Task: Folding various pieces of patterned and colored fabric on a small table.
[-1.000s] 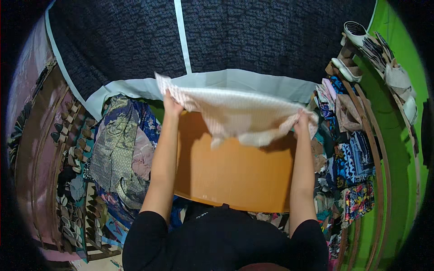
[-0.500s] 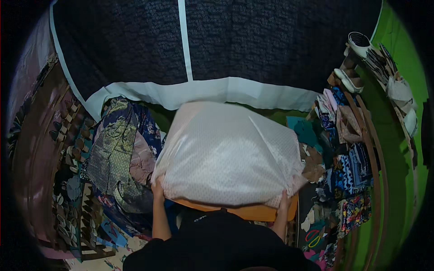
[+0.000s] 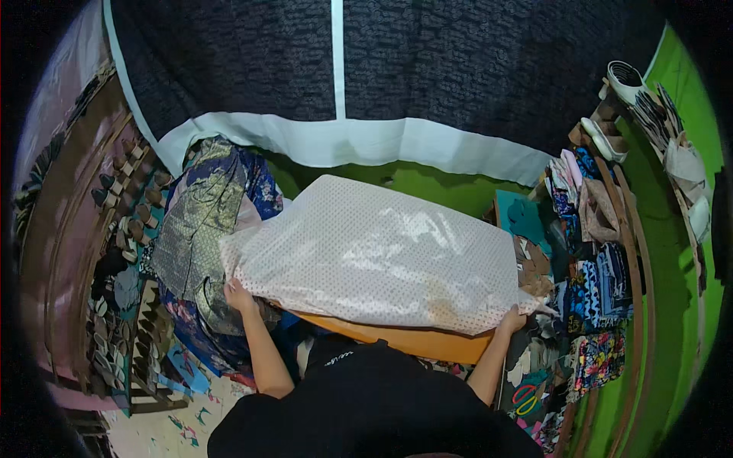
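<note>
A pale sheet of cloth (image 3: 382, 252) with small pinkish dots and a shiny surface lies over an orange tabletop (image 3: 397, 340). Its near edge stops short of the table's front, where an orange strip shows. My left hand (image 3: 240, 296) is closed on the near left corner, out past the table and against the patterned fabric pile. At the other end, my right hand (image 3: 513, 319) grips the near right corner, its fingers partly hidden by the cloth. Creases run from the left corner across the sheet, and a brownish patch shows near its front edge.
Gold and navy fabrics (image 3: 202, 229) are heaped on the left. Wooden racks of shoe parts (image 3: 126, 229) stand beyond them. On the right are folded patterned fabrics (image 3: 599, 290), scraps and red-and-yellow-handled scissors (image 3: 525, 398). A dark curtain (image 3: 458, 69) hangs at the back.
The sheet has settled from a billowed shape to lying nearly flat over the table. My hands have moved farther apart, left hand leftward and right hand rightward, still holding the corners.
</note>
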`<control>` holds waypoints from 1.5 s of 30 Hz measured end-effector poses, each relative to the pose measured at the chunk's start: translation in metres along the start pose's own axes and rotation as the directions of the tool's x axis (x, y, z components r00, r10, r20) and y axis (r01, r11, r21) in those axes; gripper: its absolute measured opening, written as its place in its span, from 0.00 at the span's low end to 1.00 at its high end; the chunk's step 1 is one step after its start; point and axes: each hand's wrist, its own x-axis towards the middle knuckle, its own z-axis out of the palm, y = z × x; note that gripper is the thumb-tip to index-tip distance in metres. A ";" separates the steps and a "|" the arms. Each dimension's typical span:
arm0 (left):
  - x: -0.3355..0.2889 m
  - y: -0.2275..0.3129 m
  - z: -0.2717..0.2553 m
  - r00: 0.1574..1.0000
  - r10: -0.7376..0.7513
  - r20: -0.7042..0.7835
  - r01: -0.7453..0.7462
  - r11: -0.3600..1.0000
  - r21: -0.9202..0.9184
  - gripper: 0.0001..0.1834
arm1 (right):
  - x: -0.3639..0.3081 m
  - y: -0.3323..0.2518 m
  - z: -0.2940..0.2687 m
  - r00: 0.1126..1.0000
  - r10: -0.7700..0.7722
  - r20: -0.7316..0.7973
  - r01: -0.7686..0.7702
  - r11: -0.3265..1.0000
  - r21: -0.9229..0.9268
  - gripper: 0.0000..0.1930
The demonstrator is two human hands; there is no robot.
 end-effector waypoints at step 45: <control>0.148 0.007 -0.181 0.986 0.097 0.136 -0.148 0.889 0.433 0.22 | -0.137 0.071 -0.189 0.895 0.051 -0.443 -0.075 0.997 -0.036 0.24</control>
